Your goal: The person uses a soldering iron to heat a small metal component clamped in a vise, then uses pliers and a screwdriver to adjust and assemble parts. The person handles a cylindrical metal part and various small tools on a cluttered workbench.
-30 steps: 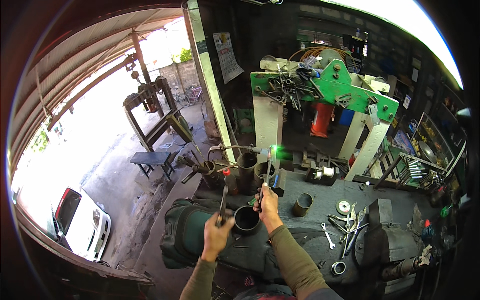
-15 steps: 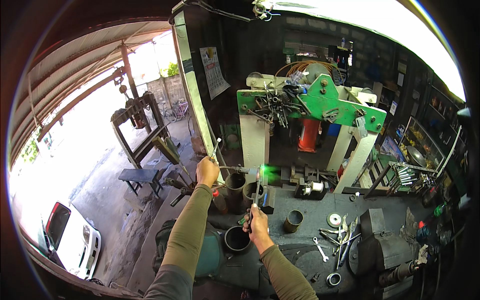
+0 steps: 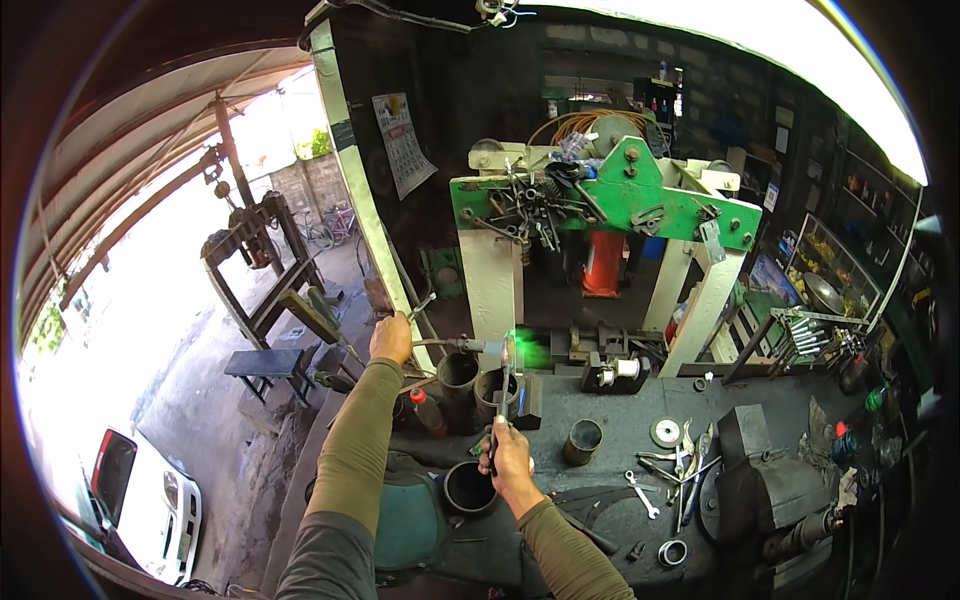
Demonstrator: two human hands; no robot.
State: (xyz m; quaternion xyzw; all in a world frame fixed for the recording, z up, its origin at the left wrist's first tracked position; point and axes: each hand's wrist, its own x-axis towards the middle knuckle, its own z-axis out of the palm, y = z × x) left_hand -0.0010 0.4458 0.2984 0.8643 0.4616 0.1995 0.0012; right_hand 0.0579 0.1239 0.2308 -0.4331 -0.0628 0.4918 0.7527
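Observation:
My left hand (image 3: pixel 391 338) is closed round the handle of a gas torch, whose metal nozzle (image 3: pixel 478 347) points right. A greenish flame (image 3: pixel 530 349) comes out of the nozzle. Lower and nearer, my right hand (image 3: pixel 510 455) grips a long dark tool (image 3: pixel 500 408), held upright like pliers or tongs. At its top a small bright piece (image 3: pixel 507 350) stands in the flame; its shape is too small to tell. Just below the torch are two open metal cylinders, one (image 3: pixel 458 370) left of the other (image 3: pixel 489 392).
A green and cream press frame (image 3: pixel 610 205) with tools on its beam stands behind. The dark bench holds a metal cylinder (image 3: pixel 582 441), a wide dark cylinder (image 3: pixel 470 488), a wrench (image 3: pixel 643 496), several pliers (image 3: pixel 684 465) and a red-capped bottle (image 3: pixel 428 412). A stool (image 3: pixel 270 363) stands left.
The whole view has shifted, so the scene sits slightly further left. Both hands keep their grips, and the bright piece stays in the flame.

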